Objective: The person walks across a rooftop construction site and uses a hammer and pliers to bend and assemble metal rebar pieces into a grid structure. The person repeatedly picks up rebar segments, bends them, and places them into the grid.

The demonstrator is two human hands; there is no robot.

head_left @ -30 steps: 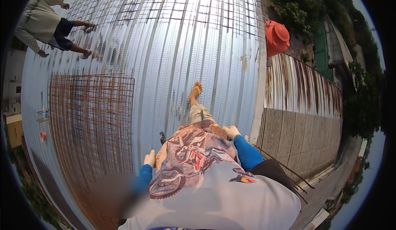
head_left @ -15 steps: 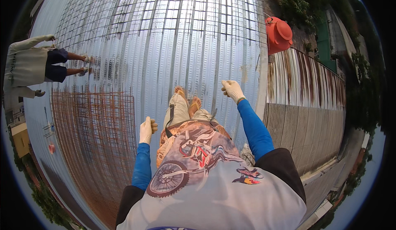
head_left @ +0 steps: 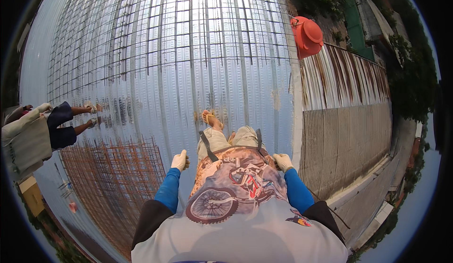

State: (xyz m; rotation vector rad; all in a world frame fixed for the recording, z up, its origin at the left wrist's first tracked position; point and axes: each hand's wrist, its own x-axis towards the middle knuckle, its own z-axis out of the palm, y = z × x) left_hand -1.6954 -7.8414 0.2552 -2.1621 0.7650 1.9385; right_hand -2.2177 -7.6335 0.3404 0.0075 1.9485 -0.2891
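My left hand (head_left: pixel 180 160), in a pale work glove, hangs beside my left thigh with its fingers curled; nothing shows in it. My right hand (head_left: pixel 283 162), gloved the same way, is at my right hip with its fingers closed. Whether it holds anything is hidden. A thin dark strand (head_left: pixel 337 217) sticks out behind my right arm; where it starts is hidden. Under me lies ribbed, shiny metal decking (head_left: pixel 179 112). One sandalled foot (head_left: pixel 212 120) is forward on it, and the other is mostly hidden by my trousers.
Ahead, a grid of steel bars (head_left: pixel 174 36) covers the decking. Rusty mesh (head_left: pixel 118 168) lies to my left, near a person (head_left: pixel 33 135) in dark shorts. Along the right runs the deck edge (head_left: pixel 296 121), with a red tank (head_left: pixel 307 36) and corrugated roofs (head_left: pixel 347 135) beyond.
I have stepped forward, nearer the bar grid. My right hand has swung back to my hip, while my left hand has shifted slightly right and lower in view. The other person's arm has moved.
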